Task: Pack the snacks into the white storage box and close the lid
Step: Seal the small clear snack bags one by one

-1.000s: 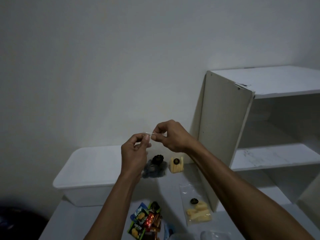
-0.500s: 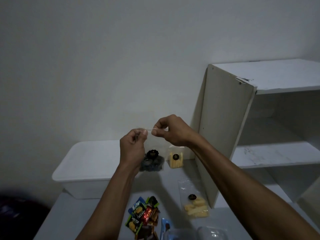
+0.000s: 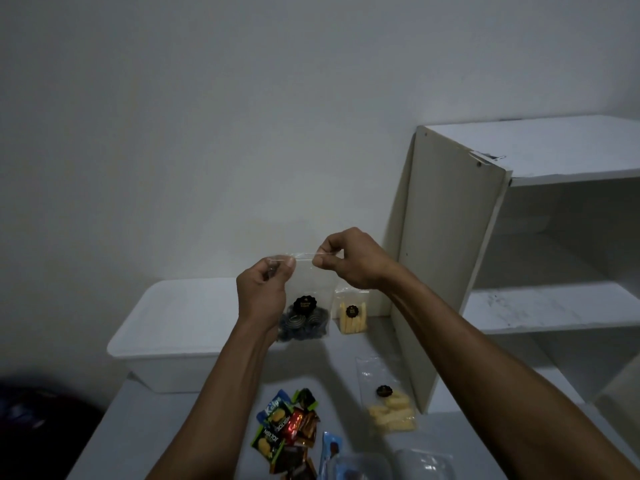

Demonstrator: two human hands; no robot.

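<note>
A clear zip bag of dark cookies (image 3: 306,318) with a black round label hangs in the air in front of me. My left hand (image 3: 265,292) pinches its top left corner and my right hand (image 3: 349,259) pinches the top edge further right. Behind it sits the white storage box (image 3: 180,327) with its lid on. A bag of yellow sticks (image 3: 351,315) stands upright beside the box. Another bag of yellow snacks (image 3: 389,405) lies flat on the table. Several small coloured snack packets (image 3: 285,426) lie in a pile near me.
A white open shelf unit (image 3: 450,258) stands at the right, its side panel close to my right arm. Clear plastic containers (image 3: 422,464) sit at the near edge. A dark object (image 3: 31,414) lies at the lower left, off the table.
My hands have drawn apart along the bag's top edge, the right hand sliding right. The camera view has shifted slightly.
</note>
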